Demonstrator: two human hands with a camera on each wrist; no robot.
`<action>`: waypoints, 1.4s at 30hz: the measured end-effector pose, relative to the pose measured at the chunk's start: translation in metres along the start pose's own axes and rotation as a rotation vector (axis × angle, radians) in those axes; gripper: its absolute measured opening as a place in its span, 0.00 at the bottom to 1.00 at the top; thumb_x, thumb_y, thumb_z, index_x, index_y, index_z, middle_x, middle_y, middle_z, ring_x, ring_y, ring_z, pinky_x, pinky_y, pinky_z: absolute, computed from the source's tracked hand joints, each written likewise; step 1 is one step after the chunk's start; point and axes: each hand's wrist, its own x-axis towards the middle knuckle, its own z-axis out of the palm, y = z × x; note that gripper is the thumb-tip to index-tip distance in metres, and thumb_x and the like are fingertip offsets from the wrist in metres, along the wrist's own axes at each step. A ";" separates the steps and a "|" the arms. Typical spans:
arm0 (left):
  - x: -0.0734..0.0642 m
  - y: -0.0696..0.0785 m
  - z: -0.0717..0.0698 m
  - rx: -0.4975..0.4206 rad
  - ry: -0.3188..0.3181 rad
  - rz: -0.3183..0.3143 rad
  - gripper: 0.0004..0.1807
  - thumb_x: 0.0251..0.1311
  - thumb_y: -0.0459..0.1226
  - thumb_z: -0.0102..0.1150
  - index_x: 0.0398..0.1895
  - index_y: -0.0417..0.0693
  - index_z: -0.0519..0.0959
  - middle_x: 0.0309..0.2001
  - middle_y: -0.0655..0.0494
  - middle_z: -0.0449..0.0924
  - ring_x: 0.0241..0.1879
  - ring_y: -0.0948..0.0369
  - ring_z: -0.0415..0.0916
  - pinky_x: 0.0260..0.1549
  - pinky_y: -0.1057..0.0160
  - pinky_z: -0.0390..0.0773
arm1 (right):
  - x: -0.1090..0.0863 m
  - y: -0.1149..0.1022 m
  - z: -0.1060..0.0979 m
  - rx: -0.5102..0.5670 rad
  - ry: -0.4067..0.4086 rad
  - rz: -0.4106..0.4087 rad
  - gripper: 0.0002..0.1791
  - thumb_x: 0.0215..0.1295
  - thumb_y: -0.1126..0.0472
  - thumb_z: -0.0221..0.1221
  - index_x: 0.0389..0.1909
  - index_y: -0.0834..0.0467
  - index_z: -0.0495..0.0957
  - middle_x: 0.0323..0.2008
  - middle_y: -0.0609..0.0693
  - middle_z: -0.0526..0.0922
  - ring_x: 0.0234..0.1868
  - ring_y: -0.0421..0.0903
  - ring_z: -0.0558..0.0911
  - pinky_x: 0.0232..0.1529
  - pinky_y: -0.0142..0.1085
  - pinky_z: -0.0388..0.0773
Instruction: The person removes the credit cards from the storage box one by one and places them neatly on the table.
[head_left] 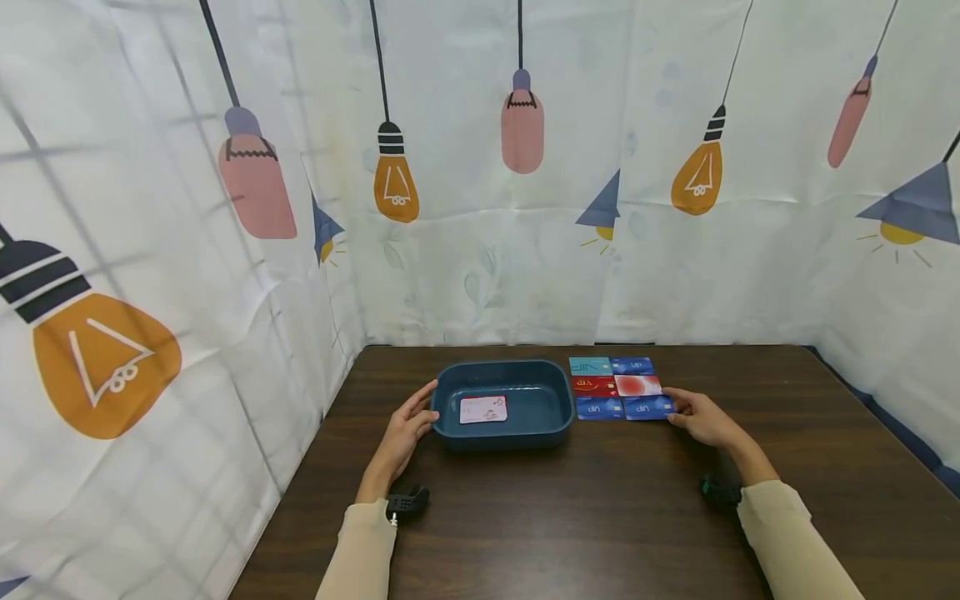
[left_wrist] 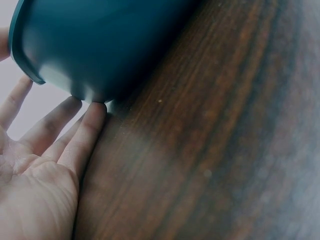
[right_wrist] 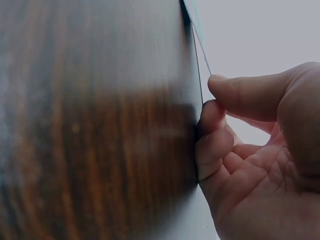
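Observation:
A dark blue rectangular tub (head_left: 502, 439) stands on the table with a white and pink card (head_left: 483, 409) lying inside. My left hand (head_left: 402, 435) is at the tub's left end, its extended fingertips touching the outer wall. To the tub's right, several cards lie in two columns: teal, red, blue, and one white with a red disc (head_left: 637, 385). My right hand (head_left: 703, 418) pinches the right edge of the blue card (head_left: 647, 407) in the nearest row. In the right wrist view, the thumb (right_wrist: 245, 94) lies on that thin edge, with curled fingers (right_wrist: 215, 145) beneath.
The brown wooden table (head_left: 585, 517) extends in front of the tub and to the right of the cards. A white curtain (head_left: 480, 275) printed with lamps hangs behind the table and along both sides. Each wrist wears a dark strap (head_left: 408, 502).

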 end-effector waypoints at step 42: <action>-0.001 0.001 0.001 -0.007 -0.001 0.004 0.33 0.70 0.30 0.54 0.78 0.54 0.65 0.77 0.44 0.62 0.72 0.48 0.62 0.53 0.72 0.77 | 0.004 -0.006 0.002 -0.089 0.023 0.050 0.24 0.70 0.67 0.59 0.65 0.69 0.72 0.50 0.72 0.77 0.46 0.62 0.77 0.51 0.60 0.76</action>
